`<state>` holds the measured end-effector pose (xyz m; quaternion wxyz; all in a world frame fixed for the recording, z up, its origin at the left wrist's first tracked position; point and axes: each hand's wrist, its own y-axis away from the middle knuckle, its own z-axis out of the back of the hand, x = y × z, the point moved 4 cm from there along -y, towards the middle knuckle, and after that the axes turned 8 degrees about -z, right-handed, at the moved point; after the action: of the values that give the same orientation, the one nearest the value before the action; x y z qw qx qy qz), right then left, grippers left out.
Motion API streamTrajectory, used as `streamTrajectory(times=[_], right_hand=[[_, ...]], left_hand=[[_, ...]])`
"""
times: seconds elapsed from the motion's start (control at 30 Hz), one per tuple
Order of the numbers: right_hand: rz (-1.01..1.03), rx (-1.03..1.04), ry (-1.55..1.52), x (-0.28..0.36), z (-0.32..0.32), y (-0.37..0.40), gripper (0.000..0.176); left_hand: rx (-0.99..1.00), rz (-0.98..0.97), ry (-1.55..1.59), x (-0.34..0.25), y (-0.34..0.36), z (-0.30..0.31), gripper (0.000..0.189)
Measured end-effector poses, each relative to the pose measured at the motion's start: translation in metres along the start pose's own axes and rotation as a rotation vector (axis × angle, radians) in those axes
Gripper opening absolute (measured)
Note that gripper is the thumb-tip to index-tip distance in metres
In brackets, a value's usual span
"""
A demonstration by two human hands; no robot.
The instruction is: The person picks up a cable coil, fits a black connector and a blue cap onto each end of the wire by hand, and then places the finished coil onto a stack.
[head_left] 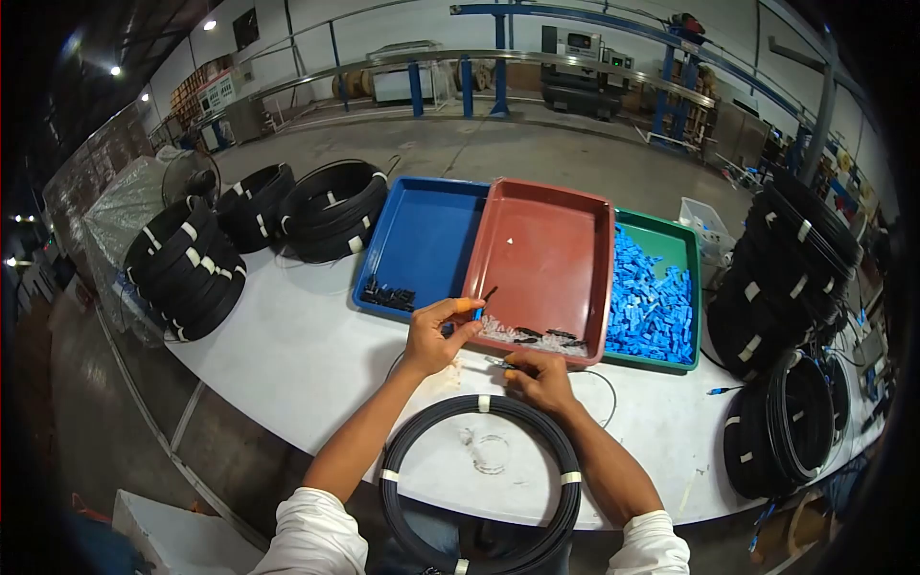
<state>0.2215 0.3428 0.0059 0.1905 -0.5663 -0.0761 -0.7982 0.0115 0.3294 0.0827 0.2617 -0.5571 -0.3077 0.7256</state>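
Observation:
My left hand [443,333] is pinched on a small blue connector [478,312] with a black tip, over the near edge of the red tray [487,240]. To its right, my right hand [539,379] has its fingers closed on a thin cable end [500,363] just in front of that tray. Between my forearms lies a coil of black cable [402,427] bound with white tape, overhanging the table's near edge. Small clear pieces [498,331] and a few black ones lie along the red tray's near side.
A blue tray [431,230] holds black pieces; a green tray [692,278] holds many blue connectors [652,307]. Black cable coils stand at the left [192,273], behind [335,211] and at the right [781,422] of the white table [278,335].

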Motion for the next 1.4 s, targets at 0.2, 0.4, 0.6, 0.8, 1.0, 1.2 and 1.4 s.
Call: streamTrajectory(times=[0.2,0.4,0.6,0.8,1.0,1.2,1.4], right_hand=[[0.115,-0.138,0.019,0.001,0.005,0.002,0.026],[0.240,-0.199,0.155,0.011,0.006,0.006,0.024],[0.119,-0.142,0.148,0.008,0.004,0.005,0.024],[0.240,-0.120,0.156,0.011,0.001,0.005,0.028],[0.383,-0.066,0.324,0.023,0.001,0.004,0.042],[0.409,0.014,0.473,0.032,0.001,0.005,0.049],[0.430,0.060,0.582,0.035,-0.002,0.004,0.052]], left_hand=[[-0.019,0.175,0.087,0.053,0.035,0.011,0.038],[-0.039,0.291,0.330,0.070,0.052,0.003,0.038],[-0.046,0.140,0.161,0.058,0.050,0.001,0.030],[0.052,0.218,0.027,0.044,0.050,-0.004,0.023],[0.095,0.257,0.074,0.052,0.055,-0.008,0.018],[0.139,0.509,0.057,0.046,0.059,-0.014,0.021],[0.050,0.632,0.445,0.059,0.067,-0.021,0.023]])
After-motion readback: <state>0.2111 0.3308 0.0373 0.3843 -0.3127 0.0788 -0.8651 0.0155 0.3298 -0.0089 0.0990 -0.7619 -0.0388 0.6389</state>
